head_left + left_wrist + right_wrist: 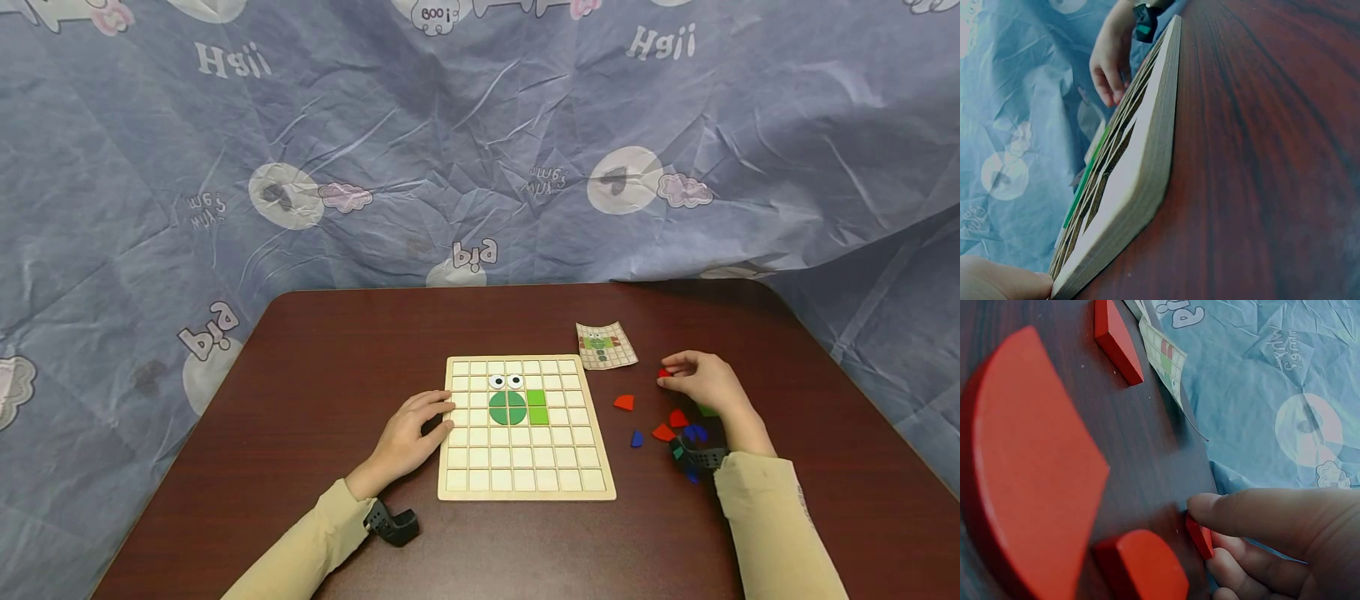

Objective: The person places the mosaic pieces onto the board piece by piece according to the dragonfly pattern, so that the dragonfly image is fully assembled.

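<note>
A light wooden grid board [510, 480] lies on the dark table. My left hand [407, 432] rests at its left edge, fingers loosely extended; the thumb [1007, 278] touches the board's edge in the left wrist view. On the grid are two googly-eye pieces [506, 382], a dark green circle of quarter pieces [498, 400] and two light green squares [537, 398]. To the right of the board, my right hand [708, 385] pinches a small red piece [1200, 536] between thumb and fingers. Its full outline is partly hidden by the hand.
Loose red quarter pieces [624, 402] and blue pieces [637, 438] lie between the board and the right wrist. A green piece [707, 411] is partly behind that wrist. Behind them sits a pattern card [613, 354]. A printed blue cloth [480, 167] hangs beyond the table.
</note>
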`<action>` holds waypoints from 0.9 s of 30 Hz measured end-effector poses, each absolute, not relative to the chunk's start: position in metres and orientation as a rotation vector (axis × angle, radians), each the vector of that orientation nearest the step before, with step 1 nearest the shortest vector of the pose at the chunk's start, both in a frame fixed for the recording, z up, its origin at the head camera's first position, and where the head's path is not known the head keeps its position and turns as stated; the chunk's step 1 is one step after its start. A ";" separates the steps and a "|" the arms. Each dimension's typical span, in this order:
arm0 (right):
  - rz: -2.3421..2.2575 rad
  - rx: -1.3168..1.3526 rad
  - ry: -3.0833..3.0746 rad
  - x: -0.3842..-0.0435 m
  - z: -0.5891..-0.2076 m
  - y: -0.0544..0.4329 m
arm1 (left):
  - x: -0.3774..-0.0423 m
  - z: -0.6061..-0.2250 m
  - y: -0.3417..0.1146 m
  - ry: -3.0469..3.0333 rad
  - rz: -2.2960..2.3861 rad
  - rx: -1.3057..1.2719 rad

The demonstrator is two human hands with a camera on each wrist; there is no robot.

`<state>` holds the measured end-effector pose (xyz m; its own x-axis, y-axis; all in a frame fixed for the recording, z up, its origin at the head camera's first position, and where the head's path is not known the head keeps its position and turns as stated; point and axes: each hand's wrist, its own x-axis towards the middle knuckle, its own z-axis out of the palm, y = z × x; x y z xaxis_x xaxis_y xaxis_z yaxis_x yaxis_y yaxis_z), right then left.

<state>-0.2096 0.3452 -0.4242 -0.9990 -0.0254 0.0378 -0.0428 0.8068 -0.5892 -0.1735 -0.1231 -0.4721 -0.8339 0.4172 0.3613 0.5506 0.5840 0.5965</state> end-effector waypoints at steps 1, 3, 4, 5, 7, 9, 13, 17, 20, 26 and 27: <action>0.967 0.055 -2.959 -0.210 -0.425 0.345 | -0.173 -0.472 -0.123 -2.630 -1.084 -0.811; 0.971 0.049 -2.963 -0.210 -0.425 0.345 | -0.173 -0.472 -0.123 -2.631 -1.084 -0.810; 0.978 0.048 -2.964 -0.211 -0.425 0.345 | -0.173 -0.472 -0.123 -2.632 -1.083 -0.808; 0.990 0.047 -2.964 -0.211 -0.425 0.344 | -0.173 -0.472 -0.123 -2.633 -1.084 -0.807; 1.014 0.048 -2.963 -0.211 -0.425 0.343 | -0.173 -0.472 -0.123 -2.633 -1.084 -0.805; 1.033 0.047 -2.960 -0.211 -0.425 0.342 | -0.173 -0.472 -0.123 -2.633 -1.084 -0.804; 1.070 0.048 -2.962 -0.213 -0.425 0.342 | -0.173 -0.473 -0.124 -2.630 -1.083 -0.802; 1.090 0.043 -2.975 -0.214 -0.427 0.342 | -0.173 -0.473 -0.124 -2.631 -1.082 -0.802; 1.059 0.037 -2.986 -0.214 -0.426 0.343 | -0.173 -0.472 -0.123 -2.636 -1.080 -0.803; 0.993 0.049 -2.979 -0.212 -0.420 0.337 | -0.173 -0.471 -0.123 -2.641 -1.073 -0.804; 0.986 0.062 -2.972 -0.211 -0.419 0.335 | -0.173 -0.471 -0.123 -2.641 -1.071 -0.804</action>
